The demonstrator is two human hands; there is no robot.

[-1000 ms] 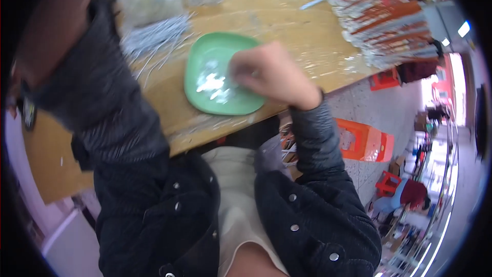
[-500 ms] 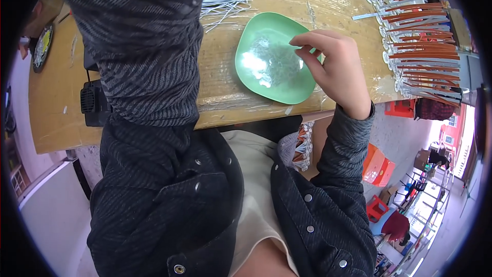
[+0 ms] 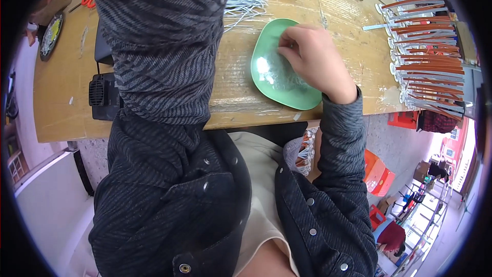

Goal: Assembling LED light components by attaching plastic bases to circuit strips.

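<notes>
The right hand [image 3: 313, 54] is hanging over the green dish [image 3: 262, 51], which is lying near the front edge of the wooden table [image 3: 233, 84] and is containing small clear pieces [image 3: 277, 74]. The thumb and forefinger are curling close together. I cannot tell whether they are gripping a piece, nor what the left fingers are doing, because the left sleeve [image 3: 164, 46] is stretching beyond the upper edge.
</notes>
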